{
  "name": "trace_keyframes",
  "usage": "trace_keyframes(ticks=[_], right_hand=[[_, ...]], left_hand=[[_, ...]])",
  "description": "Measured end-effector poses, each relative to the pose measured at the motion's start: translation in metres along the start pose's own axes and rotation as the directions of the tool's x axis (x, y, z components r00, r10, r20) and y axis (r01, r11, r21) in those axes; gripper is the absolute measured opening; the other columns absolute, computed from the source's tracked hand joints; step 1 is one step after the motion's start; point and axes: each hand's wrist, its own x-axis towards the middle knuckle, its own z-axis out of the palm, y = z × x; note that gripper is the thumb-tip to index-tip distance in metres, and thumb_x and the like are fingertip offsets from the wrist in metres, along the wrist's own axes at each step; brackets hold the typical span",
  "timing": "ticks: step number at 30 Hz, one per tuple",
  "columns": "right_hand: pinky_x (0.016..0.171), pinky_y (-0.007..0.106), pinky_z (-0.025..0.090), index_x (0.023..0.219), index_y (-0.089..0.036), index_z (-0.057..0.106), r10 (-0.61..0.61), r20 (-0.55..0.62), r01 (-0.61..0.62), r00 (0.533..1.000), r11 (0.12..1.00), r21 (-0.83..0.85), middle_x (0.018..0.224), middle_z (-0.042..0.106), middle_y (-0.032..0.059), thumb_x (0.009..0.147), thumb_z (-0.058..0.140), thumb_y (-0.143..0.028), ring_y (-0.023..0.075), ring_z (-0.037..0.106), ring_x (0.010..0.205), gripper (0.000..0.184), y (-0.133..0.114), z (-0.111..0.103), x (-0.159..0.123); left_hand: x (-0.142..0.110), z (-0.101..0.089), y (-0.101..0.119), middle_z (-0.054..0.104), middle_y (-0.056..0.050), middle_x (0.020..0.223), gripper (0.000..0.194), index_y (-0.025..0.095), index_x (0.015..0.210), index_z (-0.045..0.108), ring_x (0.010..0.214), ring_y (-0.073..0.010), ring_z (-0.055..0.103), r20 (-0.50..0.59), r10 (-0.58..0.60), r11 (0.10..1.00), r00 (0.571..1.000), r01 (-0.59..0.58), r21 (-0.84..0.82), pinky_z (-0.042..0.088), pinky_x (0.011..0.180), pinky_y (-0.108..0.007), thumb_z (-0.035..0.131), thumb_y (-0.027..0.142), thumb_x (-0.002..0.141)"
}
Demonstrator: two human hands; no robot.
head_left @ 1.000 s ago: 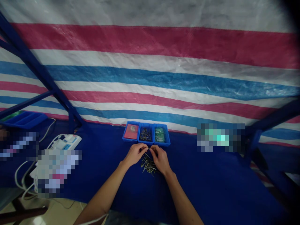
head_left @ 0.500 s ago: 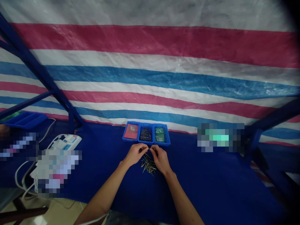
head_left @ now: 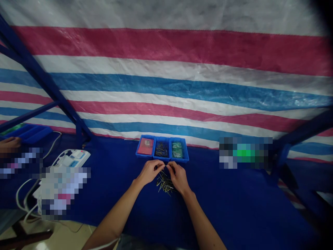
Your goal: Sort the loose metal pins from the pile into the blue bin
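Observation:
My left hand (head_left: pixel 151 171) and my right hand (head_left: pixel 178 175) meet just in front of the blue bins, fingertips almost touching. Both are closed in a pinch; whatever is between the fingers is too small to make out. Below them on the blue table lies a loose pile of thin metallic pieces (head_left: pixel 164 184), like screws or pins. Behind the hands stand three joined blue bins. The left bin holds a flat red piece (head_left: pixel 145 147), the middle one dark thin screw-like pieces (head_left: pixel 162 149), the right one small pale pieces (head_left: pixel 177 150) on green.
On the left, a white power strip (head_left: pixel 75 158) and white cables lie on the table (head_left: pixel 117 184). Another person's hand (head_left: pixel 10 144) is near a blue tray (head_left: pixel 36 133) at the far left. Blue metal posts (head_left: pixel 65 99) stand before a striped tarp (head_left: pixel 182 83). Two areas are pixelated.
My hands stay almost where they were. At the far left, the other person's hand has come further into view beside the tray.

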Motion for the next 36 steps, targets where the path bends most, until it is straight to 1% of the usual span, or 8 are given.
trace_keyframes(ticks=[6,12,19,25,30,34,36], right_hand=[[0.068,0.027,0.042,0.095,-0.023,0.061,0.001,-0.003,-0.001,1.000,1.000,-0.016,0.080,0.068,0.0026,0.102,0.044,-0.033,0.0201,0.063,0.073,0.021,0.0010,0.0004,0.0000],[0.067,0.027,0.040,0.095,-0.021,0.062,0.001,0.009,0.000,1.000,0.999,-0.047,0.081,0.068,0.0039,0.103,0.041,-0.035,0.0192,0.062,0.072,0.027,0.0004,0.0000,0.0002],[0.065,0.026,0.037,0.090,-0.021,0.061,-0.005,0.026,0.007,1.000,0.997,-0.081,0.076,0.066,0.0028,0.104,0.038,-0.035,0.0179,0.060,0.069,0.031,0.0007,-0.0001,0.0003],[0.064,0.027,0.032,0.081,-0.021,0.058,-0.037,0.021,0.040,0.999,0.986,-0.161,0.068,0.062,0.0022,0.106,0.034,-0.034,0.0174,0.055,0.065,0.037,0.0015,0.0017,0.0011],[0.065,0.028,0.032,0.071,-0.021,0.054,-0.062,0.014,0.063,0.998,0.977,-0.205,0.062,0.058,0.0014,0.106,0.034,-0.035,0.0170,0.049,0.059,0.042,0.0043,0.0048,0.0028],[0.064,0.028,0.034,0.070,-0.022,0.054,-0.040,0.014,0.042,0.999,0.986,-0.159,0.063,0.058,0.0014,0.106,0.035,-0.037,0.0177,0.050,0.061,0.043,0.0020,0.0021,0.0032],[0.066,0.027,0.037,0.080,-0.022,0.059,-0.018,0.027,0.021,0.999,0.996,-0.082,0.068,0.062,0.0013,0.105,0.036,-0.038,0.0181,0.054,0.065,0.037,-0.0006,-0.0008,0.0023]], left_hand=[[-0.0003,-0.0006,0.0010,0.071,-0.001,0.082,0.021,0.017,0.094,0.071,0.068,-0.0125,0.059,0.002,-0.002,1.000,1.000,0.002,0.009,0.042,0.064,-0.022,0.057,0.033,0.096],[-0.0002,0.0000,0.0008,0.071,-0.002,0.082,0.023,0.017,0.094,0.071,0.068,-0.0129,0.059,-0.002,-0.010,1.000,1.000,0.010,0.000,0.042,0.064,-0.022,0.056,0.035,0.096],[-0.0005,0.0002,0.0005,0.070,-0.001,0.082,0.021,0.017,0.094,0.070,0.069,-0.0126,0.059,0.000,0.005,1.000,1.000,-0.005,0.002,0.042,0.064,-0.022,0.057,0.034,0.096],[-0.0015,0.0017,-0.0018,0.071,-0.001,0.082,0.019,0.017,0.094,0.070,0.069,-0.0120,0.060,-0.005,0.014,1.000,1.000,-0.014,0.006,0.042,0.063,-0.021,0.058,0.031,0.096],[-0.0023,0.0014,-0.0006,0.071,-0.002,0.083,0.019,0.017,0.095,0.071,0.069,-0.0122,0.060,-0.008,0.034,0.999,0.999,-0.034,0.023,0.043,0.064,-0.021,0.057,0.031,0.096],[-0.0020,0.0008,0.0005,0.070,-0.001,0.082,0.017,0.017,0.094,0.070,0.068,-0.0116,0.059,-0.016,0.029,0.999,0.999,-0.029,0.026,0.042,0.064,-0.021,0.058,0.030,0.095],[-0.0014,0.0007,0.0004,0.070,-0.001,0.080,0.017,0.017,0.094,0.070,0.067,-0.0116,0.059,-0.022,0.020,0.999,1.000,-0.020,0.026,0.042,0.063,-0.021,0.059,0.030,0.095]])
